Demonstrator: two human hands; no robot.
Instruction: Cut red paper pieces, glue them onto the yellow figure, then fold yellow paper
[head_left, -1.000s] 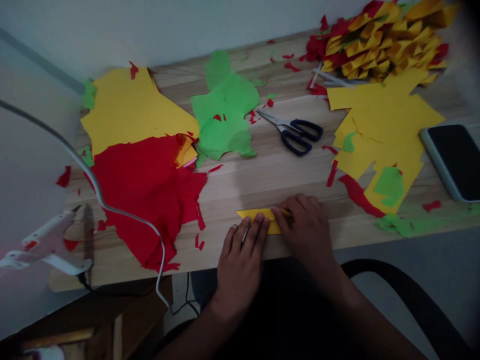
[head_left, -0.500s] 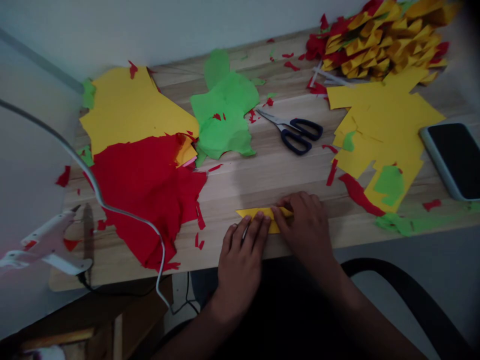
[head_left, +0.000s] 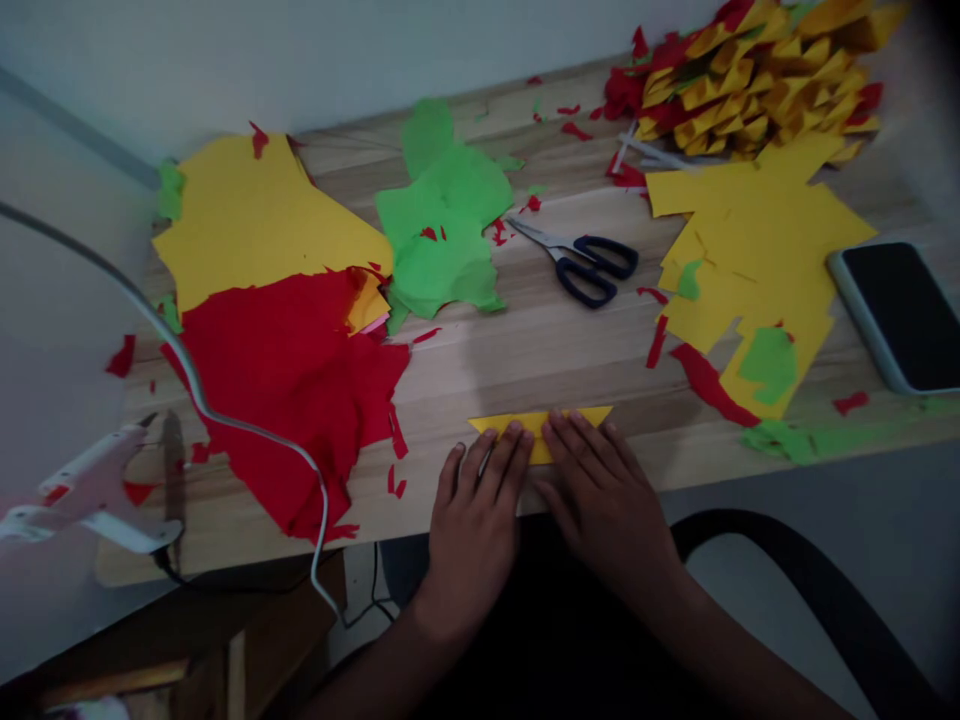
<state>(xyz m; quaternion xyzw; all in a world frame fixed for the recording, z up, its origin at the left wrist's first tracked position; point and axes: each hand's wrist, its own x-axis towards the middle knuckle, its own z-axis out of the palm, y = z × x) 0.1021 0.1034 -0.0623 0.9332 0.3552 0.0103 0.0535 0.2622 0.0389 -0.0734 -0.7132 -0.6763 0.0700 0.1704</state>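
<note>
A folded piece of yellow paper (head_left: 541, 447) lies flat near the front edge of the table, its long upper strip ending in a point on each side. My left hand (head_left: 477, 510) presses on its left part with fingers stretched out. On its right part rests my right hand (head_left: 606, 490), palm down, fingers laid flat and thumb apart. Both hands cover much of the paper's lower part. Beyond them, dark-handled scissors (head_left: 583, 262) lie on the table with the blades pointing left.
Red paper (head_left: 277, 370), yellow sheets (head_left: 255, 225) and green paper (head_left: 450, 230) lie left and behind. A white glue gun (head_left: 97, 490) sits at the left, its cable crossing the red paper. Yellow cut sheets (head_left: 750, 250), a phone (head_left: 900, 315) and a heap of folded paper pieces (head_left: 772, 85) are at right.
My right hand has gone from pinching the yellow paper's right end to lying flat on it, uncovering its right tip. My left hand stays on the paper. The whole view has shifted slightly.
</note>
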